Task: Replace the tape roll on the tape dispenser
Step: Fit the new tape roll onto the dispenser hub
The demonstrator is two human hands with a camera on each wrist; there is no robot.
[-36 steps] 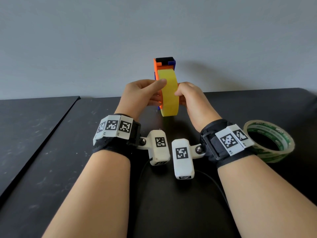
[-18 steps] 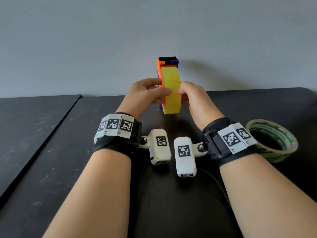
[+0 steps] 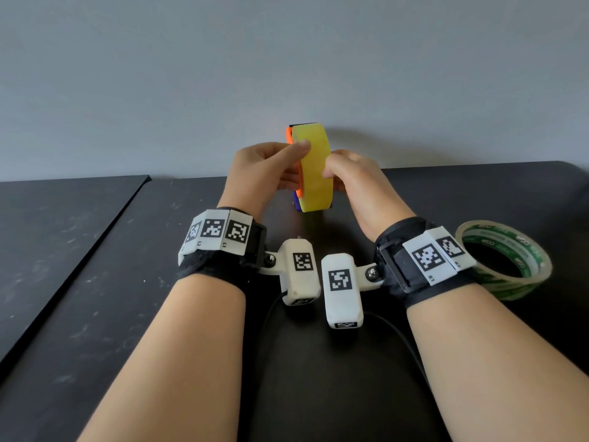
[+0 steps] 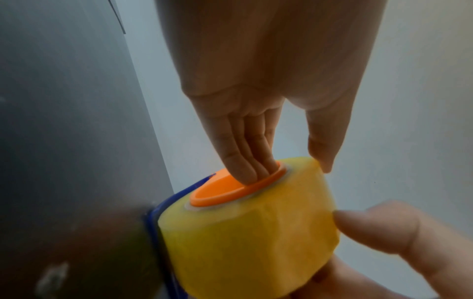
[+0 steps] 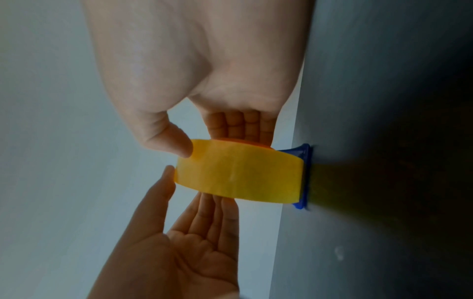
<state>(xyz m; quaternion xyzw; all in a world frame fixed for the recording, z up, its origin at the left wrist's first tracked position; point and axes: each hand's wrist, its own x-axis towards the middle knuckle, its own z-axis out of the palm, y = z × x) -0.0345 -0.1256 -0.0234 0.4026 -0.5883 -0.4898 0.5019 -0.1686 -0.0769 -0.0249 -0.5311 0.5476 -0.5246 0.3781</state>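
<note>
Black table [image 3: 95, 298] meets what looks like a grey wall [image 3: 191, 74].

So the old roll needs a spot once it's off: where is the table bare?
Bare table lies left of the left hand. Right of the right hand the green-printed tape roll crowds it; bare tabletop remains behind that roll.

A yellow tape roll [image 3: 314, 169] is standing on edge, sitting on the orange hub [image 4: 238, 189] of a tape dispenser [image 3: 297, 204] whose blue base is resting near the far edge of the black table [image 3: 95, 314]. A second roll, clear with green print [image 3: 505, 261], is lying flat toward the table's right edge.
</note>
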